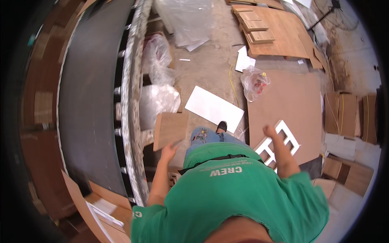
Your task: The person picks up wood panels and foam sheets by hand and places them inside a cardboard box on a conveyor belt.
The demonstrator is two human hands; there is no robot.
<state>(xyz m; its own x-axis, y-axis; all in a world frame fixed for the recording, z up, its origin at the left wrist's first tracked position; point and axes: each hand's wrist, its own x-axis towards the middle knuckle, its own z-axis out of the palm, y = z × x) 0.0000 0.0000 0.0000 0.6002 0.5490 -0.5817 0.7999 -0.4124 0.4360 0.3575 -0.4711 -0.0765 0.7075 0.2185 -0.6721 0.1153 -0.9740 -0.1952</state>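
My left hand (169, 152) is closed at the near edge of a light wooden board (172, 128). A thin grey piece sticks out at its fingers, too small to name. My right hand (268, 130) is curled into a fist beside a white frame with rectangular openings (263, 145). Whatever the fist holds, if anything, is hidden. The frame lies on a large brown cardboard sheet (285, 97), partly covered by my right forearm. Ahead of my feet a white rectangular panel (212, 107) lies on the floor.
On the left runs a long dark conveyor belt (91, 81) with a worn metal rail (131, 81). Plastic-wrapped bundles (160, 103) sit beside it. A clear bag with red items (255, 84) rests on the cardboard. Wooden pieces (253, 20) are stacked on plywood at the far right.
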